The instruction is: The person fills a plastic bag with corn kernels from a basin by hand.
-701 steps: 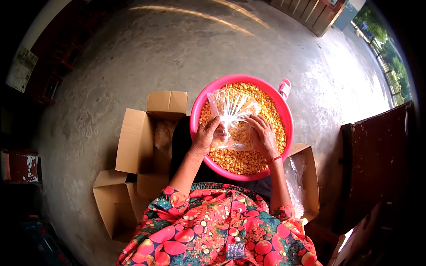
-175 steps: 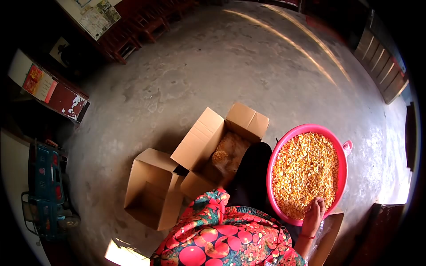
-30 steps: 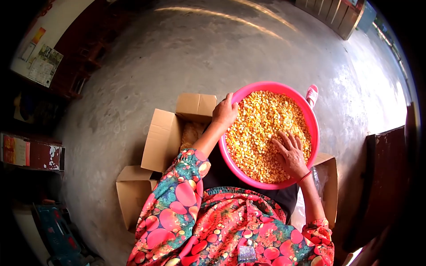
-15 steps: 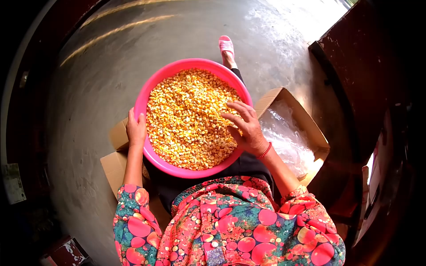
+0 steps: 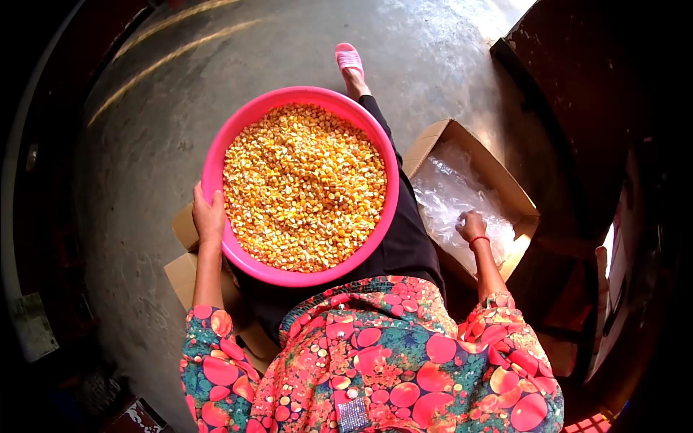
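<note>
The head view has a pink basin [image 5: 391, 180] left of centre, resting over the person's dark trousers [image 5: 408, 249] and filled with loose yellow corn kernels [image 5: 303, 187], heaped unevenly. The left hand [image 5: 208, 219] is partly closed on the basin's left side, the thumb at the rim and the fingers against the outer wall. The right hand [image 5: 472, 226] is apart from the basin, right of centre, over an open cardboard box [image 5: 499, 180] that holds crumpled clear plastic [image 5: 451, 189]. Its fingers are curled in at the plastic; whether they grip any of it, I cannot tell. A red bracelet [image 5: 479, 239] circles the right wrist. At the lower left, more cardboard [image 5: 182, 278] shows in part beside and behind the left forearm. A foot in a pink slipper [image 5: 348, 58] stands on the grey floor [image 5: 144, 209] at the upper middle, just beyond the basin. Two curved streaks of light [image 5: 166, 63] cross the floor at the upper left. The patterned shirt [image 5: 426, 350] fills the lower middle, with a small glittery patch [image 5: 352, 416] near the bottom edge. The far right is mostly too dark to read.
</note>
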`<action>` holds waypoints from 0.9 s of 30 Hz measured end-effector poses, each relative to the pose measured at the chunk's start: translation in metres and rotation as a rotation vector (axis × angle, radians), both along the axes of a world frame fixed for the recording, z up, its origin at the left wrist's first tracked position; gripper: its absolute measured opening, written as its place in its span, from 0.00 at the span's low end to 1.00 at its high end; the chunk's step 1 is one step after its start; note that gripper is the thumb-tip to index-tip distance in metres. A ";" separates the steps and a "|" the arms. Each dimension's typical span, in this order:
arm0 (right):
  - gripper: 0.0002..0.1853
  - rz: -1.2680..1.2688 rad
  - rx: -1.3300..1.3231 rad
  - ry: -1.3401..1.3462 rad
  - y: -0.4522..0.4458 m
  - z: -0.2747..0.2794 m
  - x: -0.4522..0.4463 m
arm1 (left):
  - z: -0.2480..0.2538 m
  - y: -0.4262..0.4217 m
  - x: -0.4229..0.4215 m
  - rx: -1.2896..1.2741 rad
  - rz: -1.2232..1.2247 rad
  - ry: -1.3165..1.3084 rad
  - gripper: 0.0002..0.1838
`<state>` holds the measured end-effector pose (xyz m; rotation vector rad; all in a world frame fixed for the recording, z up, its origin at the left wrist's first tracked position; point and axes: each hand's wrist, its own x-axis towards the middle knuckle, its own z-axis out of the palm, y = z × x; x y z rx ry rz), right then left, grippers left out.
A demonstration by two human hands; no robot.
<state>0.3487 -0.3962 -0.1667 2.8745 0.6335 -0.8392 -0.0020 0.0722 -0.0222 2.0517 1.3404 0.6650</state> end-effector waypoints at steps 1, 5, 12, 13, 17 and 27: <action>0.15 -0.064 0.096 -0.020 -0.011 -0.010 -0.002 | -0.002 0.001 -0.001 0.016 0.000 0.016 0.22; 0.18 -0.352 0.459 -0.041 -0.041 -0.021 0.011 | 0.005 -0.005 0.003 0.020 0.006 0.034 0.22; 0.15 -0.201 0.767 0.321 -0.016 0.036 0.033 | -0.005 0.000 -0.002 0.026 -0.003 0.002 0.23; 0.15 -0.291 0.643 0.449 -0.004 0.050 0.030 | -0.007 0.000 -0.003 0.026 -0.002 -0.006 0.22; 0.17 -0.156 0.629 0.320 0.002 0.001 0.047 | -0.002 -0.001 -0.001 -0.019 0.032 0.020 0.22; 0.16 0.022 0.518 -0.206 0.048 -0.032 0.024 | 0.008 -0.006 0.004 -0.047 0.013 -0.025 0.22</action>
